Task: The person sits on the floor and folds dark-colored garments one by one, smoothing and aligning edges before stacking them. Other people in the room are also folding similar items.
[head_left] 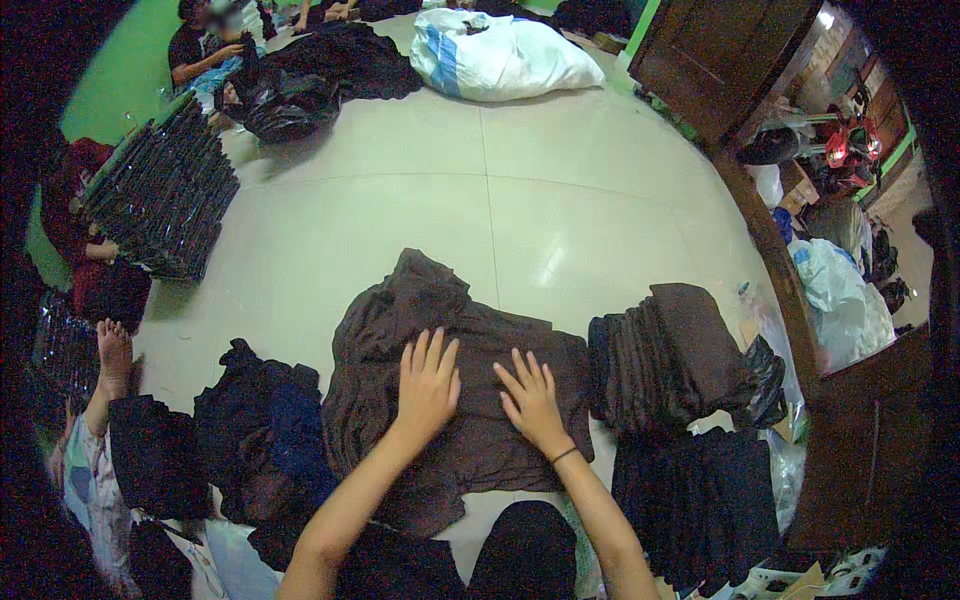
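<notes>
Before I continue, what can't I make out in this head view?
Head view: underside of the spread dark brown cloth, hidden by its top.
Head view: contents of the blue-striped white plastic sack, hidden by its wall.
Head view: black-clothed legs, partly cut off by the lower edge.

Cloth (478, 410) on floor (400, 215), stack (660, 355) right, heap (255, 430) left, sack (505, 62) beyond

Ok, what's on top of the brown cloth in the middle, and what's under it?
The left hand and right hand rest on the brown cloth. Pale floor shows beyond its far edge; whatever lies directly beneath is covered, unseen.
</notes>
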A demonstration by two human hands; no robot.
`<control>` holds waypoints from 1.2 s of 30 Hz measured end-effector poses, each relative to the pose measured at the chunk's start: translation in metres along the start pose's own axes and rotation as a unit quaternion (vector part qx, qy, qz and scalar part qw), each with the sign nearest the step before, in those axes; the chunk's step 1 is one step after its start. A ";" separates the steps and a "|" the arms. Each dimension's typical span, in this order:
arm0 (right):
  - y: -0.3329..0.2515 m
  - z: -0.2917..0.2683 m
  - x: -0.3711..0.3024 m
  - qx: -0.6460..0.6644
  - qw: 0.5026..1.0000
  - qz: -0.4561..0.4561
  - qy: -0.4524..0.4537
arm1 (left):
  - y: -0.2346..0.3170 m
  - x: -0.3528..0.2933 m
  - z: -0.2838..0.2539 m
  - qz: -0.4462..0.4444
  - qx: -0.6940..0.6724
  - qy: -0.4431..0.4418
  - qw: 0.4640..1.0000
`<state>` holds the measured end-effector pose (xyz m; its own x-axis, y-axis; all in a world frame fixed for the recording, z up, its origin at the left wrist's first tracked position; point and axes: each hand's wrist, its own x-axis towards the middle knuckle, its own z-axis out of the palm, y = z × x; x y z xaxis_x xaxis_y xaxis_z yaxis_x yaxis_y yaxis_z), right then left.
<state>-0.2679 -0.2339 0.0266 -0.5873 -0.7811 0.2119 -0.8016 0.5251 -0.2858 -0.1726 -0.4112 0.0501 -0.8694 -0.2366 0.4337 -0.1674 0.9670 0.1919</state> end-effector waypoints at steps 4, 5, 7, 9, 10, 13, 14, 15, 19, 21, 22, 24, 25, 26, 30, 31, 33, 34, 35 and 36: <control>0.037 0.008 0.014 -0.041 0.987 0.152 -0.043 | -0.073 0.018 0.049 -0.020 0.032 -0.109 0.993; 0.041 0.011 0.017 -0.081 0.986 0.135 -0.058 | -0.084 0.023 0.057 -0.021 0.066 -0.113 0.991; 0.046 0.011 0.017 -0.048 0.990 0.126 -0.039 | -0.098 0.028 0.062 -0.012 0.061 -0.074 0.995; 0.042 0.005 0.011 -0.049 0.989 0.132 -0.054 | -0.097 0.032 0.053 -0.007 0.066 -0.101 0.993; 0.038 -0.001 0.001 -0.031 0.991 0.128 -0.030 | -0.088 0.028 0.045 -0.047 0.152 -0.096 0.982; 0.020 -0.020 -0.046 -0.021 0.990 0.129 0.060 | -0.055 0.011 0.021 -0.053 0.154 0.000 0.987; 0.013 -0.022 -0.064 0.002 0.991 0.132 0.005 | -0.041 -0.010 0.010 0.002 0.183 -0.044 0.982; 0.008 -0.024 -0.083 -0.005 0.993 0.110 -0.044 | -0.032 -0.036 -0.004 0.042 0.079 -0.115 0.989; 0.003 -0.030 -0.134 0.014 0.966 0.181 -0.182 | -0.063 -0.074 -0.033 -0.040 -0.003 -0.271 0.962; -0.001 -0.036 -0.145 -0.006 0.970 0.199 -0.143 | -0.067 -0.083 -0.037 -0.038 0.076 -0.152 0.985; -0.003 -0.038 -0.144 -0.025 0.962 0.231 -0.145 | -0.067 -0.086 -0.038 -0.058 0.135 -0.133 0.980; -0.007 -0.040 -0.139 -0.001 0.975 0.214 -0.053 | -0.056 -0.099 -0.040 -0.113 0.104 -0.139 0.978; -0.009 -0.039 -0.136 0.002 0.980 0.198 -0.022 | -0.050 -0.108 -0.044 -0.044 0.028 -0.111 0.992; -0.010 -0.036 -0.134 -0.011 0.985 0.170 0.008 | -0.045 -0.117 -0.046 0.033 0.022 -0.125 0.991; -0.003 -0.015 -0.132 -0.001 0.989 0.040 -0.140 | -0.028 -0.149 -0.056 -0.049 -0.027 -0.215 0.975; -0.001 -0.012 -0.138 -0.001 0.989 0.051 -0.135 | -0.027 -0.150 -0.058 -0.051 -0.030 -0.216 0.975; -0.001 -0.007 -0.151 -0.009 0.983 0.103 -0.149 | -0.022 -0.151 -0.067 -0.025 -0.018 -0.199 0.979; -0.003 -0.008 -0.159 -0.006 0.986 0.090 -0.140 | -0.019 -0.148 -0.071 -0.027 0.001 -0.219 0.975; -0.004 -0.011 -0.164 -0.013 0.984 0.099 -0.148 | -0.021 -0.139 -0.073 -0.057 -0.011 -0.243 0.968; -0.003 -0.016 -0.166 -0.023 0.980 0.112 -0.164 | -0.023 -0.127 -0.074 -0.099 -0.020 -0.306 0.947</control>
<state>-0.1693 -0.1003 0.0076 -0.6872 -0.7075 -0.1651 -0.6655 0.7042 -0.2476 -0.0235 -0.4099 0.0560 -0.9316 -0.3017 -0.2027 -0.3476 0.9023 0.2549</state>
